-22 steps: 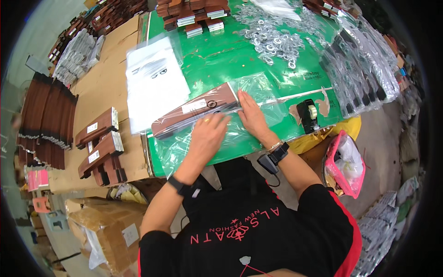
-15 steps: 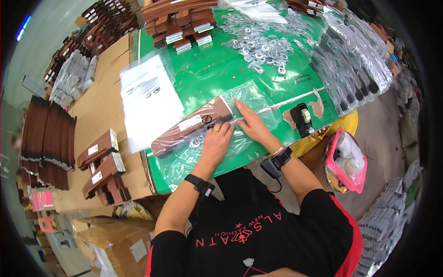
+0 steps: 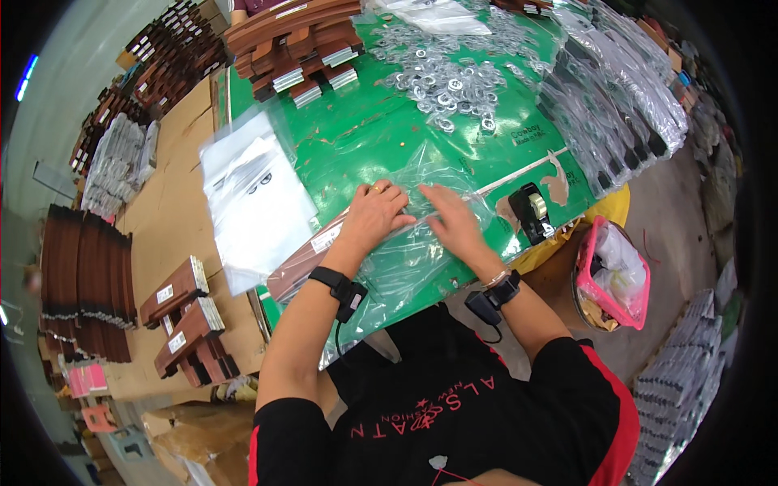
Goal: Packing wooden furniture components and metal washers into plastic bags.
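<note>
A reddish-brown flat piece with a white label lies slantwise in a clear plastic bag on the green table. My left hand rests over the far end of the piece, fingers bent and closed on the bag's film; that end is hidden beneath it. Just to the right, my right hand lies on the loose, wrinkled part of the bag with fingers stretched out. A narrow gap separates the two hands.
White plastic bags lie left of the piece. A black tape dispenser stands at right, above a pink basket. Farther off are small ring packets, stacked brown pieces and wrapped bundles. Labelled brown pieces sit at left.
My left hand has slid up and forward over the far end of the brown piece, covering it. My right hand has shifted slightly, still on the bag. The view has turned a little.
</note>
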Demonstrator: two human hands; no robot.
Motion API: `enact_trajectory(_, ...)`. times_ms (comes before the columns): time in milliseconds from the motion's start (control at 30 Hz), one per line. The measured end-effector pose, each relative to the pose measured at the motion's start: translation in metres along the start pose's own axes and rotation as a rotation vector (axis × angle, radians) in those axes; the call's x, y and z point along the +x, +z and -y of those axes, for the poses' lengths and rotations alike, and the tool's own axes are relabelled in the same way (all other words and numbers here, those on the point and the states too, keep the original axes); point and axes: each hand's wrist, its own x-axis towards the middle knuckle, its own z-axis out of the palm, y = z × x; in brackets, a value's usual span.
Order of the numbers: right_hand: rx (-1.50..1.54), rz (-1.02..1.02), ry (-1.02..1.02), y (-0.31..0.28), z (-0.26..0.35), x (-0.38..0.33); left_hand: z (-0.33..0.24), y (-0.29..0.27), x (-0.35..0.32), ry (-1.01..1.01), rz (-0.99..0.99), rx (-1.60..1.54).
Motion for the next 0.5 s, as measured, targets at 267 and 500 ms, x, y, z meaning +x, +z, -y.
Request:
enact_trajectory(267, -0.409, -0.329, 0.185, -0.037, -0.012, 0.01, 0.0, 0.007, -0.004, 0.018, -0.075, -0.057)
enact_trajectory(500, -0.262, -0.189, 0.471, -0.039, -0.023, 0.02, 0.001, 0.007, -0.002, -0.009, -0.079, -0.116)
